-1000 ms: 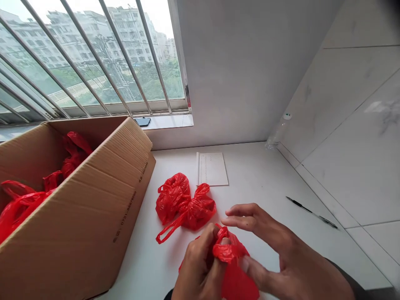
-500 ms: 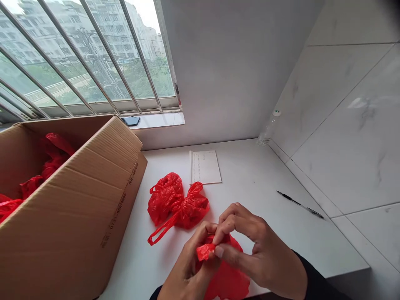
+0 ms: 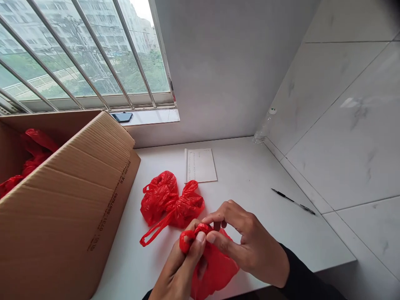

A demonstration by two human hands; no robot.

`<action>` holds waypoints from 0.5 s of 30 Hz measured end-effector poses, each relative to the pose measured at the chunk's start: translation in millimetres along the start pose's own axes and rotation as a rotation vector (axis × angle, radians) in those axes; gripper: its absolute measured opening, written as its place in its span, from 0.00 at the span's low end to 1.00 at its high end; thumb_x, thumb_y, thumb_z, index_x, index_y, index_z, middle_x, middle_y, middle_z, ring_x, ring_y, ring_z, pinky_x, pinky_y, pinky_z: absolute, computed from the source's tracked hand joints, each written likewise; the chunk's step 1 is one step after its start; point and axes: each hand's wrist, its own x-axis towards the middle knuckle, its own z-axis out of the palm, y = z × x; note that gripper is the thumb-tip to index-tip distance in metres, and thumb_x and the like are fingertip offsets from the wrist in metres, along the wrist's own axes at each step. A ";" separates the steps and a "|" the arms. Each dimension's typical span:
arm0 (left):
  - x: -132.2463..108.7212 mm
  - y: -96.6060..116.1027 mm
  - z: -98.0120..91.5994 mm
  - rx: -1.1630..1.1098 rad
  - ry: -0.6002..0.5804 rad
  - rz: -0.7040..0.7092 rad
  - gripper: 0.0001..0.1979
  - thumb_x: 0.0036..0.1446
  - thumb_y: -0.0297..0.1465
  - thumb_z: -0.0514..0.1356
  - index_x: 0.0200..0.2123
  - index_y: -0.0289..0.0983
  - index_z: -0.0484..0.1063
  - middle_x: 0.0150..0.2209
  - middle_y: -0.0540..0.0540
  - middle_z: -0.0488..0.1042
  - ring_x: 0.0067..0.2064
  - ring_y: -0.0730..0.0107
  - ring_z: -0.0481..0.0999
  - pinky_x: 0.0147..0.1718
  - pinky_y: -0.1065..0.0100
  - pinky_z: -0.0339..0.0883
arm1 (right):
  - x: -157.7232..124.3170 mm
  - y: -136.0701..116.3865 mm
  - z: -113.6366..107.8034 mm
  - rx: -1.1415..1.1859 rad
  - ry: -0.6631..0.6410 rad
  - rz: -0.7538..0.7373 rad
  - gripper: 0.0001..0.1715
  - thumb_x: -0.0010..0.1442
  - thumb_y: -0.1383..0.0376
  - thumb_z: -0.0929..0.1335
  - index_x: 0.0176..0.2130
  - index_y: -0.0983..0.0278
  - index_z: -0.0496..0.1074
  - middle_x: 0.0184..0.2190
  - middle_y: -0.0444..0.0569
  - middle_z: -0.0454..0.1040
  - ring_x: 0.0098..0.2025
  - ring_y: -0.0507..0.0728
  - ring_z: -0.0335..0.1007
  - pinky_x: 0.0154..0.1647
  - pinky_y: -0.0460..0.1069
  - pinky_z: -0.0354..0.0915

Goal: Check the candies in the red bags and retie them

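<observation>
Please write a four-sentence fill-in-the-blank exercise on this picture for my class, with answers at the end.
1. The bag held in the left hand, with the right hand at it, is coloured ____.
2. Tied bundles on the table beyond the hands number ____.
3. In view, the pen lies to the ____ of the booklet.
4. The sleeves are ____.

Missing words: red; two; right; black.

Three bags (image 3: 215,271) show (outside one box (image 3: 62,225)), plus one pen (image 3: 293,201).

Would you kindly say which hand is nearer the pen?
Right. The right hand is left of the pen and lower in view; the left hand is farther left.
</observation>
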 end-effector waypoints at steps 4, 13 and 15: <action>6.6 3.7 2.4 -0.096 -0.064 -0.018 0.23 0.58 0.48 0.61 0.52 0.42 0.73 0.22 0.54 0.66 0.25 0.74 0.64 0.28 0.73 0.65 | 0.5 -0.4 3.7 0.011 0.068 0.020 0.04 0.65 0.65 0.69 0.41 0.58 0.74 0.34 0.43 0.72 0.39 0.53 0.67 0.43 0.50 0.64; 23.7 6.1 -22.2 -0.063 -0.256 0.179 0.10 0.59 0.38 0.63 0.38 0.38 0.80 0.39 0.45 0.78 0.38 0.68 0.75 0.40 0.71 0.70 | -7.0 -2.7 11.0 0.038 -0.011 -0.122 0.05 0.58 0.69 0.70 0.37 0.60 0.74 0.40 0.46 0.72 0.45 0.55 0.69 0.48 0.51 0.67; 19.8 10.2 -26.0 0.072 -0.271 0.247 0.07 0.58 0.36 0.65 0.34 0.39 0.80 0.37 0.46 0.78 0.39 0.67 0.76 0.41 0.71 0.70 | -2.9 3.7 13.1 0.033 -0.018 -0.131 0.10 0.60 0.65 0.69 0.44 0.59 0.74 0.48 0.49 0.72 0.53 0.58 0.67 0.56 0.54 0.65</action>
